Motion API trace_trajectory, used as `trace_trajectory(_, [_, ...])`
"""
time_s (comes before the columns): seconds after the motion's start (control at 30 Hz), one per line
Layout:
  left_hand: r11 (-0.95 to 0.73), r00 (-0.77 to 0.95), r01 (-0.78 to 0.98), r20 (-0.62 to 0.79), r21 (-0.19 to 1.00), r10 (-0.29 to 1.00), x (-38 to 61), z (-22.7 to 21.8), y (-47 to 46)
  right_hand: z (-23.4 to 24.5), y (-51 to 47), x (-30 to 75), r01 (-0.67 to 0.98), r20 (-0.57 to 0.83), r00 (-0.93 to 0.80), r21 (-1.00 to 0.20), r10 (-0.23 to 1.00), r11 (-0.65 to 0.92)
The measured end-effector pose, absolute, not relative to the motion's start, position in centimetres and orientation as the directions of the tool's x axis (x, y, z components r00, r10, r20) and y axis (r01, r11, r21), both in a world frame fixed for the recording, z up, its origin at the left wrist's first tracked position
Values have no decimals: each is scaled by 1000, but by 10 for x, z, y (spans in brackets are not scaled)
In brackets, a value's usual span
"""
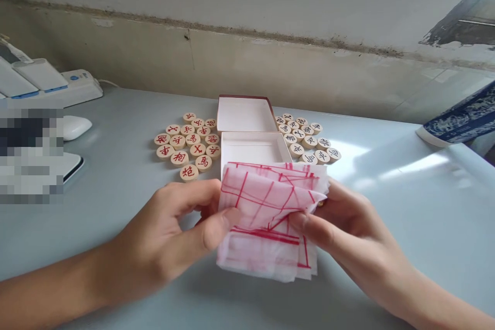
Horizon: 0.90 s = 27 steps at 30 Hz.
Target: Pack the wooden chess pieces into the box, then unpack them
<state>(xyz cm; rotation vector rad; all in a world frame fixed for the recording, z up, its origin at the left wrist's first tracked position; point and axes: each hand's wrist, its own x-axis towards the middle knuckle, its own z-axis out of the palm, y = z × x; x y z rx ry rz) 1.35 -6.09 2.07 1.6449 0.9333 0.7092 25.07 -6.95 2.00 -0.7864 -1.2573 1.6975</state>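
A folded thin white sheet (266,221) printed with red grid lines is held above the table between both hands. My left hand (174,237) pinches its left edge, thumb on top. My right hand (348,227) grips its right edge, fingers closed on it. Just behind the sheet lies an open white box (253,147) with its lid (243,113) set behind it. Several round wooden pieces with red characters (189,144) lie left of the box. Several with black characters (307,139) lie to its right.
The pale grey table (406,206) meets a stained wall at the back. At the far left are a white mouse (75,126), a white device with blue trim (46,82) and a blurred-out patch. A blue and white patterned object (460,118) pokes in at the right edge.
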Motion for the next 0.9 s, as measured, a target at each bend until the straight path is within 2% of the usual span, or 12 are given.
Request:
trace_trajectory(0.2, [-163, 487, 232, 31, 959, 873, 17, 23, -60, 19, -71, 255, -139, 8, -413, -989, 911, -55])
trace_trajectory(0.3, [-181, 495, 235, 43, 955, 868, 17, 22, -60, 19, -70, 256, -148, 34, -419, -989, 908, -31])
trace_trajectory(0.63, [-205, 484, 307, 33, 929, 874, 16, 24, -60, 17, -72, 256, -190, -36, -523, -969, 851, -157])
trace_trajectory(0.9, [-185, 465, 293, 29, 938, 885, 18, 24, -61, 15, -72, 253, -6, -87, -414, -995, 906, -98])
